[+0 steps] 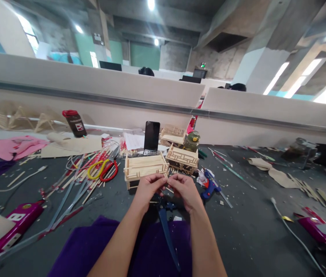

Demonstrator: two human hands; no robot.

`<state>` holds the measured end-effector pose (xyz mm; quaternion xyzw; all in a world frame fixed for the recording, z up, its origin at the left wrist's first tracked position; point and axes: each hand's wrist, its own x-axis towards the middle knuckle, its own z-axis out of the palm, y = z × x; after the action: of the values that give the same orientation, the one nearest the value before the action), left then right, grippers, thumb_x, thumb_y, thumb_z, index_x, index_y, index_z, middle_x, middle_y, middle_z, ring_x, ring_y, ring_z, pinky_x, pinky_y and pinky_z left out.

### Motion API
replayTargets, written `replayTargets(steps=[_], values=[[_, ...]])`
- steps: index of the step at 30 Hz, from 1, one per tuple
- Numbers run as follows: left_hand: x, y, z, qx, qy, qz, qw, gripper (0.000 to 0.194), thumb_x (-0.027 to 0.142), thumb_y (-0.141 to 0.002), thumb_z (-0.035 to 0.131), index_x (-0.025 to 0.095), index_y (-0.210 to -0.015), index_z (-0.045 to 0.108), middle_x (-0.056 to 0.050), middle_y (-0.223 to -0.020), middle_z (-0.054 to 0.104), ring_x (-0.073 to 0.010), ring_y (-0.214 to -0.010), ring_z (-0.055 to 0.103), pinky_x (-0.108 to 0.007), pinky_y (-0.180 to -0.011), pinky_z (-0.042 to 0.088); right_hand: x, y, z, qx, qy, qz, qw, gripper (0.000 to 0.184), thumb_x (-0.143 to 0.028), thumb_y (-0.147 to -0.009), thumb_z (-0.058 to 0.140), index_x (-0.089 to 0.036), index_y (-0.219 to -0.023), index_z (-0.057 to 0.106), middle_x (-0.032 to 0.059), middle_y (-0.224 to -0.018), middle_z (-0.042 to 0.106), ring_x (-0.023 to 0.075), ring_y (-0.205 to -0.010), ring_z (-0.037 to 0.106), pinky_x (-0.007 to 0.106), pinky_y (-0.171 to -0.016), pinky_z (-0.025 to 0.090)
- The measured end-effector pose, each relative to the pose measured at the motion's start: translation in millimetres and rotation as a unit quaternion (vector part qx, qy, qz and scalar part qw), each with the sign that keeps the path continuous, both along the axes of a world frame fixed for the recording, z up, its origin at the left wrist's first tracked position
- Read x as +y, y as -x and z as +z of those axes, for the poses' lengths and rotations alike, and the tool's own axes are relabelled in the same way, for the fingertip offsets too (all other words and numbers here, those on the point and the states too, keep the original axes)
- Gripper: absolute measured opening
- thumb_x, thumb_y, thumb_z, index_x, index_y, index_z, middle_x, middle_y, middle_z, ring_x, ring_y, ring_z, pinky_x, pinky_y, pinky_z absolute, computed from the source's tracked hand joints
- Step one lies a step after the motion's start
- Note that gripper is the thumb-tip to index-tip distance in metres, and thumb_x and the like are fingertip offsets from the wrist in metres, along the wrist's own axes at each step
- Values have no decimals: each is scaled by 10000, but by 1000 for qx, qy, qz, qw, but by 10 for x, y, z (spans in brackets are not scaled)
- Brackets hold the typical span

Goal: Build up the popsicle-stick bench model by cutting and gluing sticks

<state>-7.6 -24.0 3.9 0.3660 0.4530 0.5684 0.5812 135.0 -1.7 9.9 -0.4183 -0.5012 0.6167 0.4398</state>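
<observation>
My left hand (153, 184) and my right hand (183, 189) meet in front of me, each with its fingertips pinched together. Whatever sits between them is too small and too covered to name. Just beyond my fingers stands a box-like model made of thin wooden sticks (145, 166). To its right is a second stick model with latticed sides (183, 156), and a third (173, 135) is behind that. Below my hands lies a tool with a long blue handle (167, 231), its head partly hidden. A blue glue gun (209, 185) rests right of my right hand.
A phone (152, 136) stands upright behind the models. Scissors with yellow and red handles (105, 169) lie among loose sticks and glue sticks at left. Two magenta devices (15, 223) flank the dark table. A bottle with a red lid (74, 123) stands near the white partition (93, 86).
</observation>
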Motion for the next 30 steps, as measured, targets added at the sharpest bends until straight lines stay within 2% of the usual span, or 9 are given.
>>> replayTargets(steps=[3,11,20,30], values=[[-7,16,14,10,0,-21,1000,323,401,-635,813,124,-782,735,-37,-669,683,-126,-605,606,-206,-499,485,0,-14,1,-10,-1,1,1000,297,-411,-645,787,-151,-684,650,-34,-534,572,52,-414,367,177,-375,245],[-11,18,28,14,-9,-2,1000,313,409,-653,800,114,-729,728,-41,-627,679,-108,-537,577,-202,-487,469,-29,-42,-20,25,9,21,999,341,-466,-662,784,-149,-751,694,0,-627,635,74,-481,439,165,-374,270],[0,12,-14,13,1,-23,1000,340,421,-644,813,117,-779,745,-40,-644,686,-98,-518,571,-207,-501,475,-18,-53,-44,-3,-12,25,1000,326,-456,-666,784,-145,-713,698,-18,-565,600,61,-433,392,180,-372,267],[6,16,-20,-2,4,-2,1000,288,375,-636,814,116,-744,744,-26,-618,665,-93,-513,556,-200,-487,461,-15,-69,-50,13,24,11,1000,349,-461,-631,806,-143,-727,701,0,-599,621,72,-475,425,165,-378,265]])
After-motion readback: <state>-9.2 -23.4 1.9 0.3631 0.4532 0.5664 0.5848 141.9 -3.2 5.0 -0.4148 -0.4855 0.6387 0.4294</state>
